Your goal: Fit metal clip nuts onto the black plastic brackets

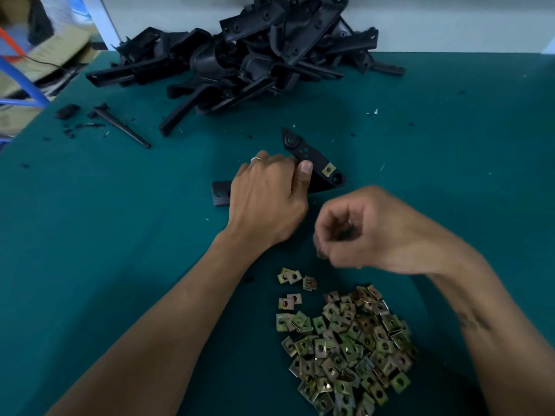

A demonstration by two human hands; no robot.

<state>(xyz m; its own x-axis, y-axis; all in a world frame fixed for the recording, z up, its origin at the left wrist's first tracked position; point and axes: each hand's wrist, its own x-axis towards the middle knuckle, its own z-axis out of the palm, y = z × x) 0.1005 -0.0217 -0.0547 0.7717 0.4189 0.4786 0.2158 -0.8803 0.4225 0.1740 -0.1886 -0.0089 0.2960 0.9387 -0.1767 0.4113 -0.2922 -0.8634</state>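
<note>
A teal-covered worktop (120, 235) fills the view, meeting a pale wall at the far edge, with cardboard and a blue frame off its left side. A pile of black plastic brackets (252, 55) lies at the back. Nearest, a heap of metal clip nuts (348, 343). The left hand (267, 199) grips one bracket (315, 166), already carrying a clip nut (329, 169). The blurred right hand (360, 232) hovers with fingers curled; whether it holds anything I cannot tell.
</note>
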